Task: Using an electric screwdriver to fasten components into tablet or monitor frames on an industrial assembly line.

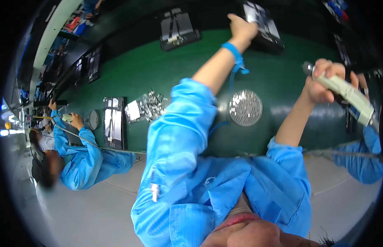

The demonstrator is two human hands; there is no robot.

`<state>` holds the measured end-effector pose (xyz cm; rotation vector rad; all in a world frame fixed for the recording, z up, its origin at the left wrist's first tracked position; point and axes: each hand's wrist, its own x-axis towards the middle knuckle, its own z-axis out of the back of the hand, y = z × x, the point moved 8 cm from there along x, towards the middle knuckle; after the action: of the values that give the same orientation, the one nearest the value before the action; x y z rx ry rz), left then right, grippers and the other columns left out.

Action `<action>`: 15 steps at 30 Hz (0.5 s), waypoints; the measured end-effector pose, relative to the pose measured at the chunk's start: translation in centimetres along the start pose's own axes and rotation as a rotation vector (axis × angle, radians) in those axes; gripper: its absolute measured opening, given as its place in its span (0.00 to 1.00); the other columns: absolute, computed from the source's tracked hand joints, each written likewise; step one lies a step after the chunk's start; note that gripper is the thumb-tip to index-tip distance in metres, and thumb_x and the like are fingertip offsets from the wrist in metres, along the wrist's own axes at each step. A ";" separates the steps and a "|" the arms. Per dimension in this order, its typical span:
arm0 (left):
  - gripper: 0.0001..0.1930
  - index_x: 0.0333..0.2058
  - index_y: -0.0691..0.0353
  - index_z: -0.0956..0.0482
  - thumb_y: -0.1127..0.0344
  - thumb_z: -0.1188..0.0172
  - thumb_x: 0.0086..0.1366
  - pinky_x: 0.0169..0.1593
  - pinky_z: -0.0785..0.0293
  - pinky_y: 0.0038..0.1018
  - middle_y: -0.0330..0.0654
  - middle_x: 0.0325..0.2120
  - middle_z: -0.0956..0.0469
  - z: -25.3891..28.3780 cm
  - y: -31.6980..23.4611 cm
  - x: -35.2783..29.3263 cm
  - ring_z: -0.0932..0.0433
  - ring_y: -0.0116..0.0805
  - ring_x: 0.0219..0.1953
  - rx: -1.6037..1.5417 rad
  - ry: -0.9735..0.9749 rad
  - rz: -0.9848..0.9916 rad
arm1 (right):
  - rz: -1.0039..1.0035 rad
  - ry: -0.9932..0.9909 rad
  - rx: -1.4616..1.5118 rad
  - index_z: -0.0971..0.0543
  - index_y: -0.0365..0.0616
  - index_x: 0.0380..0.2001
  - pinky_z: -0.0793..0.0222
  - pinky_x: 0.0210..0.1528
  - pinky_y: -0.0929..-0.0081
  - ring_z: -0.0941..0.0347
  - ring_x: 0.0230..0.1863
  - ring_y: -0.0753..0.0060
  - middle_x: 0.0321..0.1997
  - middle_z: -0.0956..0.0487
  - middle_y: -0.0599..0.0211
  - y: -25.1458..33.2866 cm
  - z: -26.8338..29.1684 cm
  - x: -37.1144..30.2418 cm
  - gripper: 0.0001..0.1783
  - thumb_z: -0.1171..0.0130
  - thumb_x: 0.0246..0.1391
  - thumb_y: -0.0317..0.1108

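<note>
At the far side of the bench, my left hand (243, 29) is at the near left edge of a black flat electronic unit (267, 29) with a pale panel. Its thumb sticks out, while the other fingers are partly hidden against the unit, which sits at a slant. A blue wrist strap (233, 50) circles that wrist. Off to the right, my right hand (328, 80) is wrapped around a cream electric screwdriver (348, 92), raised above the bench with its metal tip pointing to the upper left. Between my forearms stands a round dish (261, 108) of small shiny metal parts.
A clear bag of small metal parts (152, 106) lies left of my left arm, beside another black unit (114, 123). One more unit (179, 29) rests on the dark strip behind the green bench (278, 82). Co-workers in blue sit at left (86, 158) and right (360, 158).
</note>
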<state>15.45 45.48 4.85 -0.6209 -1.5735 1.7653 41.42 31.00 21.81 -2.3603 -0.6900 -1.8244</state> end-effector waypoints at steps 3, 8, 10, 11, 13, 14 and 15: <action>0.35 0.55 0.79 0.39 0.73 0.34 0.49 0.47 0.28 0.30 0.54 0.44 0.26 8.3 -0.8 -2.9 0.25 0.39 0.44 -0.227 0.272 0.067 | 0.004 0.148 -0.142 0.48 0.42 0.56 0.29 0.25 0.73 0.28 0.23 0.66 0.28 0.26 0.54 0.4 0.2 -0.6 0.47 0.28 0.43 0.45; 0.33 0.59 0.72 0.44 0.80 0.40 0.55 0.55 0.31 0.29 0.54 0.50 0.30 24.4 3.7 -11.0 0.26 0.39 0.49 -0.428 0.249 0.124 | -0.263 0.203 -0.297 0.41 0.34 0.54 0.30 0.25 0.79 0.30 0.23 0.76 0.25 0.26 0.60 0.1 -1.1 -5.7 0.42 0.29 0.36 0.20; 0.32 0.60 0.71 0.44 0.81 0.43 0.56 0.54 0.30 0.29 0.53 0.49 0.29 28.1 5.8 -15.3 0.27 0.38 0.50 -0.446 0.214 0.254 | -0.434 0.153 -0.087 0.43 0.35 0.55 0.31 0.24 0.80 0.31 0.22 0.77 0.25 0.27 0.60 0.4 -2.4 -9.0 0.43 0.30 0.36 0.19; 0.32 0.60 0.71 0.44 0.81 0.43 0.57 0.54 0.31 0.29 0.52 0.49 0.29 30.1 7.2 -17.0 0.27 0.37 0.50 -0.406 0.182 0.277 | -0.448 0.165 -0.076 0.43 0.35 0.55 0.31 0.24 0.80 0.31 0.22 0.77 0.25 0.27 0.60 0.0 -3.4 -10.6 0.43 0.30 0.36 0.19; 0.32 0.60 0.71 0.44 0.80 0.43 0.57 0.55 0.32 0.28 0.50 0.50 0.29 31.7 9.0 -19.9 0.27 0.35 0.50 -0.390 0.198 0.325 | -0.500 0.069 0.151 0.45 0.38 0.56 0.31 0.24 0.80 0.31 0.23 0.77 0.27 0.28 0.60 0.7 -4.1 -12.3 0.44 0.31 0.36 0.18; 0.32 0.60 0.71 0.43 0.80 0.43 0.57 0.56 0.32 0.28 0.49 0.50 0.29 32.0 9.5 -21.1 0.27 0.34 0.50 -0.384 0.214 0.337 | -0.510 0.079 0.141 0.45 0.38 0.56 0.31 0.24 0.80 0.31 0.23 0.77 0.27 0.28 0.60 1.1 -4.5 -12.9 0.44 0.31 0.36 0.18; 0.33 0.61 0.70 0.43 0.79 0.41 0.56 0.56 0.33 0.28 0.49 0.50 0.29 32.3 9.5 -22.0 0.28 0.33 0.50 -0.344 0.227 0.289 | -0.537 0.049 0.085 0.45 0.39 0.55 0.30 0.24 0.79 0.31 0.23 0.77 0.28 0.28 0.60 1.2 -4.7 -13.5 0.43 0.31 0.37 0.18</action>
<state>4.32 7.36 -1.52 -1.2241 -1.7023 1.5608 35.12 24.29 10.81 -2.2089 -1.4759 -1.9660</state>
